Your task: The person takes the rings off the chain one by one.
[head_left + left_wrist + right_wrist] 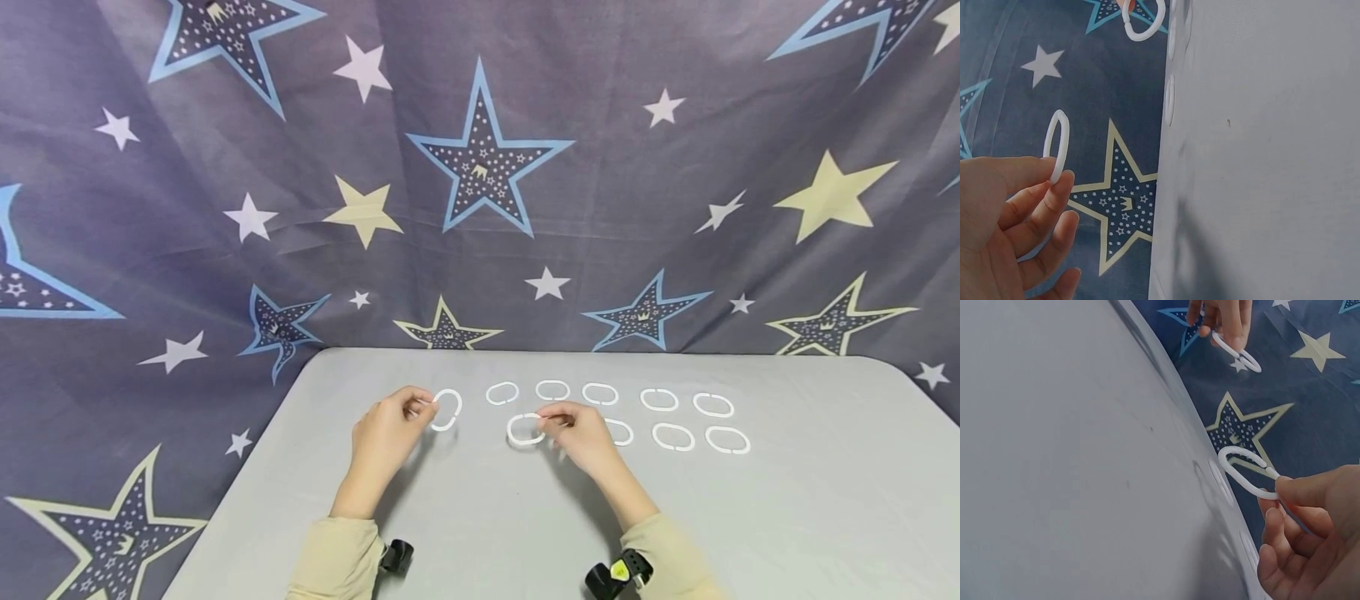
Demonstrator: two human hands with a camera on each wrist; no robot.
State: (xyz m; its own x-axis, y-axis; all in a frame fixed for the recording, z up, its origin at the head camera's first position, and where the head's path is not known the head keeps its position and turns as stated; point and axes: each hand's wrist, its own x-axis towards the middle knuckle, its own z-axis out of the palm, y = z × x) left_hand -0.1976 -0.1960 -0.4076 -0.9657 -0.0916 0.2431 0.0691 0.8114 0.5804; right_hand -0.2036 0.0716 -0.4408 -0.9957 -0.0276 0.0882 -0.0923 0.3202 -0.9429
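My left hand pinches a white oval plastic link between thumb and forefinger, raised above the table. In the left wrist view that link stands nearly edge-on, the other fingers loosely bent below it. Just to the right, my right hand pinches a second white link by its right end, also above the table. A small gap shows in the side of this link in the right wrist view. The two held links are apart. Part of a link on the table is hidden behind the right hand.
Several more white links lie in two rows on the grey table, among them one at the back left and one at the front right. A dark star-patterned cloth hangs behind the table. A small black device sits on each wrist.
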